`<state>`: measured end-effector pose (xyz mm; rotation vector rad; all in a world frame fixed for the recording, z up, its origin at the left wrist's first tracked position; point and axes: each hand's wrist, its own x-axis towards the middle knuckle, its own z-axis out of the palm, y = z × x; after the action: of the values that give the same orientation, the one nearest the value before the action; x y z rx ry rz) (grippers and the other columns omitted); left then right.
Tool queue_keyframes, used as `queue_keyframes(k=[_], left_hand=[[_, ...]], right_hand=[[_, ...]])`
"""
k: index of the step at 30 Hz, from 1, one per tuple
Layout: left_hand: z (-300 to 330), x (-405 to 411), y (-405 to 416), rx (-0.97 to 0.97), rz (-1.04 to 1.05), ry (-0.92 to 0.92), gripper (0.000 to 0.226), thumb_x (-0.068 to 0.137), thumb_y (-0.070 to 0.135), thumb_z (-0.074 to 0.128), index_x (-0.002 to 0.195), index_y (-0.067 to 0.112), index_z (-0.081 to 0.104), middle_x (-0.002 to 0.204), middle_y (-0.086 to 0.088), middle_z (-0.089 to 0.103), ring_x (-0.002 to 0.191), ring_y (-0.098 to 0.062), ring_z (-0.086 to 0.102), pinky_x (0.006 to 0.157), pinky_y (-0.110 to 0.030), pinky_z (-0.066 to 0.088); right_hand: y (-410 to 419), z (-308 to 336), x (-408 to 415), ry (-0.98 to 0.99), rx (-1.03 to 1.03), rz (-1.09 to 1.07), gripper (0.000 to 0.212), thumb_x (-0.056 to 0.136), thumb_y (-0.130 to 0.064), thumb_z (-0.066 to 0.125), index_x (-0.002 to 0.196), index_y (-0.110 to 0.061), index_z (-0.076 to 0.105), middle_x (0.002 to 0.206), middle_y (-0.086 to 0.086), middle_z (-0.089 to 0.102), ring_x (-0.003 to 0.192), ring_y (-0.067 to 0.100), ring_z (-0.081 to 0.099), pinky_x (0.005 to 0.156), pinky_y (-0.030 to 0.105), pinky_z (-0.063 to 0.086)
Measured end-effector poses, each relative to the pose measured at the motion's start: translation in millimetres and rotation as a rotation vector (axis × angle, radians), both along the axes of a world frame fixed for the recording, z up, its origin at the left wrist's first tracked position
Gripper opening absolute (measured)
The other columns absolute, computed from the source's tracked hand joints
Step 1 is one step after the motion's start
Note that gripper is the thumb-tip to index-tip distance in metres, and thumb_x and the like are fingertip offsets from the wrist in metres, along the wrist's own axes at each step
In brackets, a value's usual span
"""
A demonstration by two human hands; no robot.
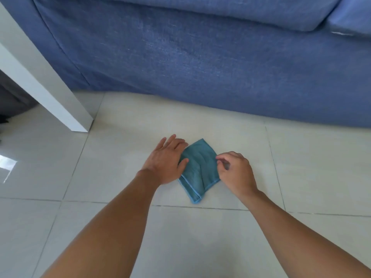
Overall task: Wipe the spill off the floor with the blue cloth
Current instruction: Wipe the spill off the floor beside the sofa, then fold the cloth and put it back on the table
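Cloth (198, 169), blue and folded, is pressed flat by the spread-fingered left hand (167, 159); its edge is pinched by the right hand (235, 173). Even pressure is advised; spill not discernible.

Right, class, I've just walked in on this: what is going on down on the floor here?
A person is crouched over a tiled floor beside a blue sofa. A folded blue cloth lies flat on the tiles. The left hand presses its left edge, fingers spread, while the right hand pinches its right edge. No spill is clearly visible.
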<state>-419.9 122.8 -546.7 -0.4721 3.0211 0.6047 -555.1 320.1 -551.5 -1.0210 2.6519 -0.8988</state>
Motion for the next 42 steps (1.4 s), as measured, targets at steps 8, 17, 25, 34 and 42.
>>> queue_keyframes(k=[8,17,25,34,42], left_hand=[[0.3,-60.0,21.9,-0.029,-0.080,-0.001,0.054,0.101,0.020,0.047,0.153,0.019,0.033,0.158,0.002,0.036,0.151,-0.025,0.025,0.124,-0.041,0.018],[6.0,-81.9,23.7,-0.121,-0.087,-0.120,0.046,0.095,0.018,0.052,0.140,0.023,0.052,0.136,-0.002,0.052,0.132,-0.020,0.046,0.122,-0.039,0.022],[15.8,-73.6,12.1,-0.077,-0.040,-0.083,0.025,0.097,0.026,0.052,0.119,0.026,0.064,0.122,0.004,0.056,0.111,-0.020,0.052,0.094,-0.034,0.039],[52.5,-72.2,-6.8,0.279,0.223,0.088,0.009,0.096,0.017,0.064,0.103,0.019,0.067,0.102,0.003,0.066,0.091,-0.019,0.059,0.078,-0.029,0.045],[97.5,-63.8,-15.4,0.379,0.250,0.246,0.009,0.095,0.013,0.064,0.097,0.022,0.066,0.099,0.002,0.067,0.088,-0.019,0.064,0.075,-0.032,0.053]], right_hand=[[28.3,-7.0,-1.0,-0.128,0.078,-0.080,0.027,0.084,-0.025,0.082,0.109,-0.017,0.076,0.092,-0.004,0.061,0.085,0.016,0.062,0.081,0.033,0.054],[20.1,-4.6,-1.8,-0.273,-0.015,-0.175,0.013,0.084,-0.009,0.078,0.091,-0.020,0.076,0.084,-0.012,0.067,0.079,-0.002,0.064,0.074,0.016,0.049],[10.4,1.6,-9.9,-0.301,0.076,-0.100,0.004,0.083,-0.017,0.080,0.083,-0.015,0.076,0.084,-0.004,0.065,0.075,0.013,0.064,0.069,0.023,0.049],[-13.3,43.3,-34.5,-0.309,-0.155,-0.239,0.011,0.089,-0.013,0.074,0.086,-0.023,0.078,0.079,-0.012,0.070,0.073,0.017,0.071,0.073,0.042,0.062],[-21.9,83.5,-39.4,-0.174,-0.255,-0.173,0.034,0.087,-0.015,0.073,0.073,-0.045,0.068,0.075,-0.027,0.070,0.069,0.008,0.072,0.066,0.025,0.053]])
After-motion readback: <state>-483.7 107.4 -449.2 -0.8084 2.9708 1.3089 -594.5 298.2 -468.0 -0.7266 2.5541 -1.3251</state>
